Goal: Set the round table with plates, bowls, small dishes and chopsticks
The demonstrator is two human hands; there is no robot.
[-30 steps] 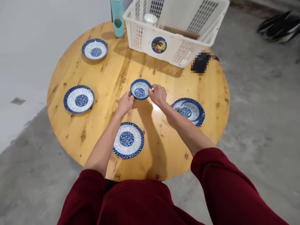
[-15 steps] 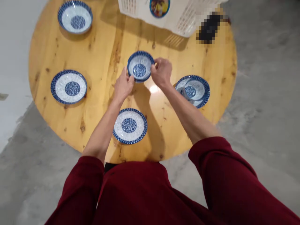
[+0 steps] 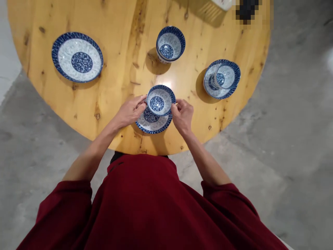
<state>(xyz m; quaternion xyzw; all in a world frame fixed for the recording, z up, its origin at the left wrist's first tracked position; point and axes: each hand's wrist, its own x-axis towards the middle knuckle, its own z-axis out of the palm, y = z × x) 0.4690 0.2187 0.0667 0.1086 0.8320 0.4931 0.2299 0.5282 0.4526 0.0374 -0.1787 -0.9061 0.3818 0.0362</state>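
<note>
Both hands have a small blue-and-white bowl [image 3: 157, 103] by its rim near the front of the table. My left hand [image 3: 132, 110] pinches its left side, and my right hand [image 3: 183, 114] grips its right side between thumb and fingers. Under the bowl, and partly hidden by it, lies a blue-rimmed plate [image 3: 154, 127]; I cannot tell whether the two touch. Beyond my hands, what looks like a stack of matching bowls [image 3: 171, 44] stands on the table.
A larger plate [image 3: 77, 57] lies at the left of the round wooden table [image 3: 114, 69]. To the right, another blue-rimmed dish [image 3: 212, 91] bears what looks like a clear glass [image 3: 228, 78]. A white basket's corner [image 3: 224, 3] and a blurred black object [image 3: 246, 12] are at the far edge.
One bowl has come away from the others, which now stand on the table, and moved toward me over the near plate. The view has shifted, leaving most of the basket out of sight.
</note>
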